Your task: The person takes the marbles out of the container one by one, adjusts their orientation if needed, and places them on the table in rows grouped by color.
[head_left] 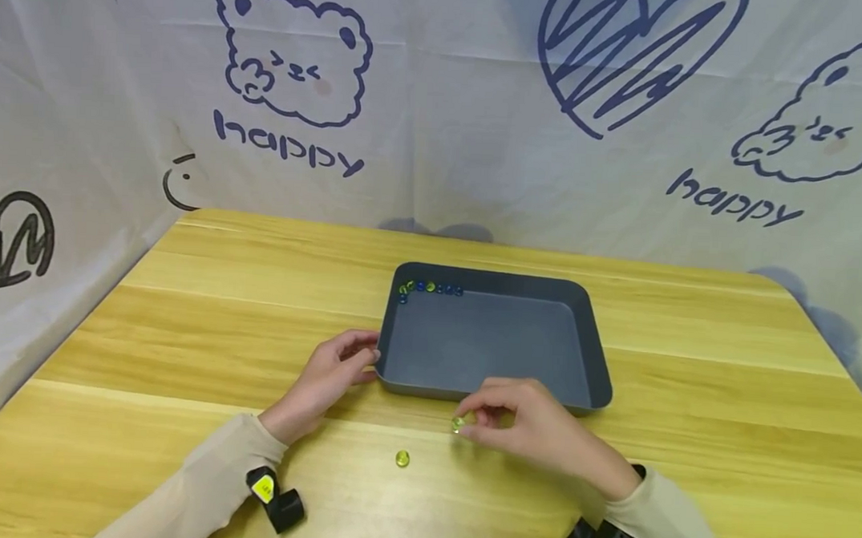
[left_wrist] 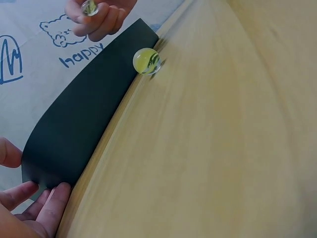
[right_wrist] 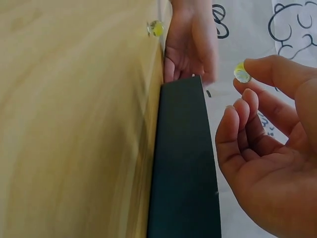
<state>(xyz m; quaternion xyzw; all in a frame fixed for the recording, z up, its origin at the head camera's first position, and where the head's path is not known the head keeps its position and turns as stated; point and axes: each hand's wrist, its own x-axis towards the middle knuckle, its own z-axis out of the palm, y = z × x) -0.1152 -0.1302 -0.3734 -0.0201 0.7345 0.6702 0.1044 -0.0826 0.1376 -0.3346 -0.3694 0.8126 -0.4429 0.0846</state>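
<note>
Tbl [head_left: 182, 346] cropped, R hand [head_left: 524, 417], marble [head_left: 457, 424] partly hid

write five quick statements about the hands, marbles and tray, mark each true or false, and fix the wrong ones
1. The right hand pinches a yellow-green marble. True.
2. The left hand is inside the tray, touching its far wall. False: it is at the tray's left side, toward the near corner.
3. A loose marble lies on the table, outside the tray. True.
4. The marbles in the tray are all blue. False: some are yellow-green.
5. The marbles in the tray lie toward its far-left corner. True.
</note>
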